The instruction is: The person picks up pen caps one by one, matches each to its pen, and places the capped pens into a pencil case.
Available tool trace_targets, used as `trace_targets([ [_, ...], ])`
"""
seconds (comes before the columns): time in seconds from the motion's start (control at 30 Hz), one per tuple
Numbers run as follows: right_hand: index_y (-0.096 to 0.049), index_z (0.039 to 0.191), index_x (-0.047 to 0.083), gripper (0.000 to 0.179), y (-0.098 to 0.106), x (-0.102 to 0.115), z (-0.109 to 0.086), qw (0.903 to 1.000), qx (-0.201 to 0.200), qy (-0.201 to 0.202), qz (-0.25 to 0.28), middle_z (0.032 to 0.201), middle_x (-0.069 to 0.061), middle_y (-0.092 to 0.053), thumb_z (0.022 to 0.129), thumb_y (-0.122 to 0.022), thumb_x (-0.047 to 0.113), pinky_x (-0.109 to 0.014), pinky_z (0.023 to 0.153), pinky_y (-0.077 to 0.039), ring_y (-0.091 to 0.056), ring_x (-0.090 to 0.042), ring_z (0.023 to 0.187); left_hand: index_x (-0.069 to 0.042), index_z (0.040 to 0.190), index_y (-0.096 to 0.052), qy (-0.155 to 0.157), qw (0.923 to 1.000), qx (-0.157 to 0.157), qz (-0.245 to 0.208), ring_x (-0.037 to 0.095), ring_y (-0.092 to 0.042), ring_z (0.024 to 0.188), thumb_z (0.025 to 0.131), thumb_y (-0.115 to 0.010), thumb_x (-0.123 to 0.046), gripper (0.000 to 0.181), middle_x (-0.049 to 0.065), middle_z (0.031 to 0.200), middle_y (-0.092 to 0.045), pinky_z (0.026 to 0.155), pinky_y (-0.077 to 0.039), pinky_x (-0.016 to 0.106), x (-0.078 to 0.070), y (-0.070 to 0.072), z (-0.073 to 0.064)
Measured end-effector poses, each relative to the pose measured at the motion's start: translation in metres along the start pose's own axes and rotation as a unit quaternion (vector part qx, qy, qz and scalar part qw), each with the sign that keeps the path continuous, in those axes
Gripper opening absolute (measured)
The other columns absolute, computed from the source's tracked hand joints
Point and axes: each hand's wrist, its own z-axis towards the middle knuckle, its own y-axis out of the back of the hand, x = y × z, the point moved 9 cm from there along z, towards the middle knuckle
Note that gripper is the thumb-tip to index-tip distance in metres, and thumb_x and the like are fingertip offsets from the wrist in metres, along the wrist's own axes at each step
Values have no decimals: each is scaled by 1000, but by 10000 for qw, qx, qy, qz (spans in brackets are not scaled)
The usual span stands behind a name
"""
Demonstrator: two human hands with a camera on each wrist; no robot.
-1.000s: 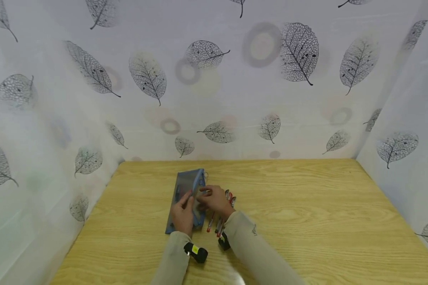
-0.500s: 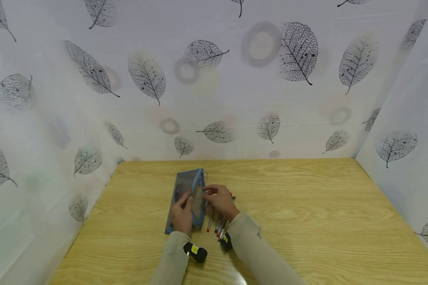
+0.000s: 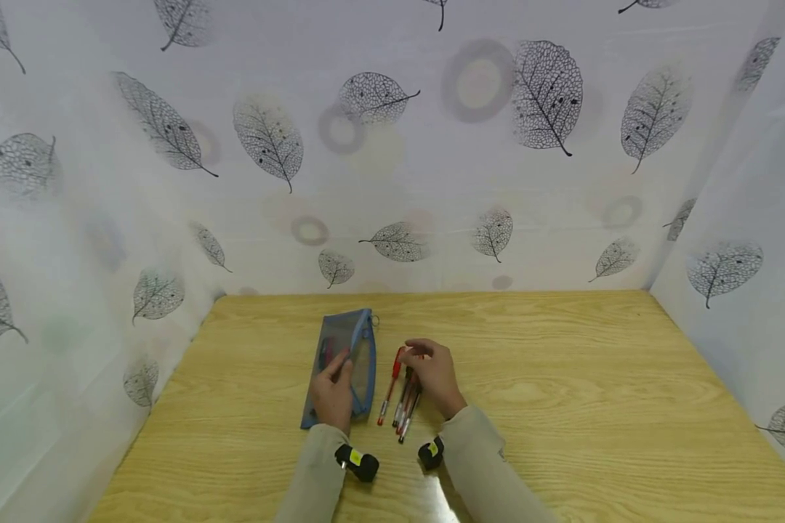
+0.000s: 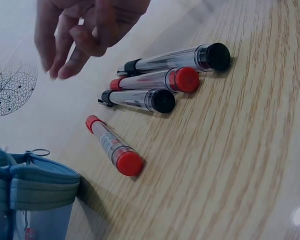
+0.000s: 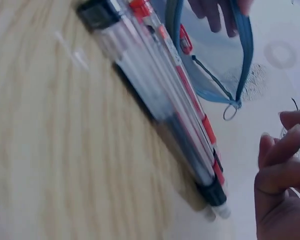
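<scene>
A blue-edged, see-through zip pencil case point(image 3: 340, 327) lies on the table, its mouth gaping to the right. My left hand point(image 3: 332, 392) pinches the near side of its mouth between thumb and fingers. Just right of it are several clear-barrelled gel pens, among them a red-capped one point(image 4: 112, 145) set apart at an angle and a black-capped one point(image 4: 190, 59). Over the far ends of these pens hovers my right hand point(image 3: 434, 370), fingers loosely bent; the wrist views show nothing between them. Inside the case a red item point(image 5: 185, 41) shows through the opening.
The wood-grain table point(image 3: 562, 378) reaches to a white leaf-print curtain point(image 3: 432, 167) at the back and both sides. A small metal ring point(image 5: 230, 112) hangs from the case's zip end. Black wrist cameras sit on both sleeves.
My right hand has drawn away from the case's mouth to the right, over the pens, uncovering the red pen nearest the case. The left hand keeps its hold on the pencil case.
</scene>
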Motion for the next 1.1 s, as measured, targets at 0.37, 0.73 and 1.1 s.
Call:
trace_targets([
  [0.37,-64,112,-7,29,32,-18,-13,9937,-1073,-326,53,96,-17,-63,84,-68,1,-23,46,-43,-55,-14,58,-12,121,-69,-54,10000,-27,24,17,-51,70,96,-59,-12,27,15,125,-63,54,-39,22,-1,0,-1],
  [0.73,-58,114,-7,37,39,-31,-25,9872,-1464,-553,-297,102,-19,-63,79,-70,-2,-25,56,-48,-58,-18,76,-11,122,-68,-106,9999,27,-44,11,-42,53,97,-59,-13,27,15,128,-61,47,-36,24,-2,-1,-2],
  [1.1,-55,108,-5,43,36,-27,-31,9798,-1379,-621,-1305,97,-16,-64,73,-79,2,-26,53,-46,-58,-18,71,-11,122,-68,-66,10000,10,-5,12,-49,65,97,-59,-12,27,13,130,-60,50,-38,23,-1,-2,-2],
])
